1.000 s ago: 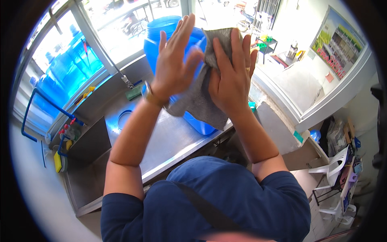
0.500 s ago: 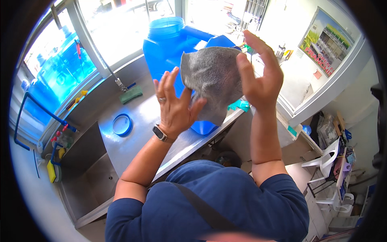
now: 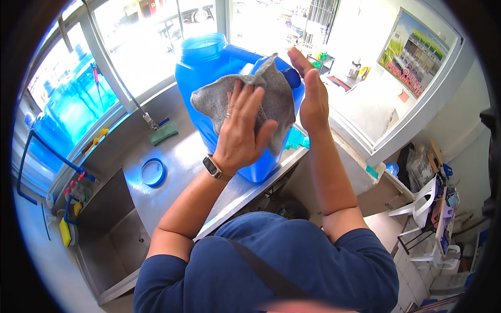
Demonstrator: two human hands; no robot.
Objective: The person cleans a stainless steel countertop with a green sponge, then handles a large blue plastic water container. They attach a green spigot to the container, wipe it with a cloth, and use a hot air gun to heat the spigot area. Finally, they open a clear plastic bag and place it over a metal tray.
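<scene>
A large blue water jug (image 3: 189, 86) with an uncapped mouth and a handle stands on the steel counter (image 3: 193, 182). A grey cloth (image 3: 213, 96) spreads in front of the jug's upper side and hides part of it. My left hand (image 3: 241, 128), with a ring and a watch, lies on the cloth with its fingers stretched out. Just right of the cloth, my right hand (image 3: 314, 101) is held up, fingers extended and nothing seen in them. A round blue cap (image 3: 153, 172) rests on the counter to the left.
At left is a steel sink basin (image 3: 117, 224), with a yellow sponge (image 3: 65, 233) on its left side. A green scrubbing pad (image 3: 163, 134) lies by the back wall of the counter. More blue jugs (image 3: 86, 88) show behind the window. White chairs (image 3: 424, 201) stand at right.
The cloth has shifted left and spread out, with a corner now pointing up. My left hand has moved right onto it. My right hand has come left and somewhat lower.
</scene>
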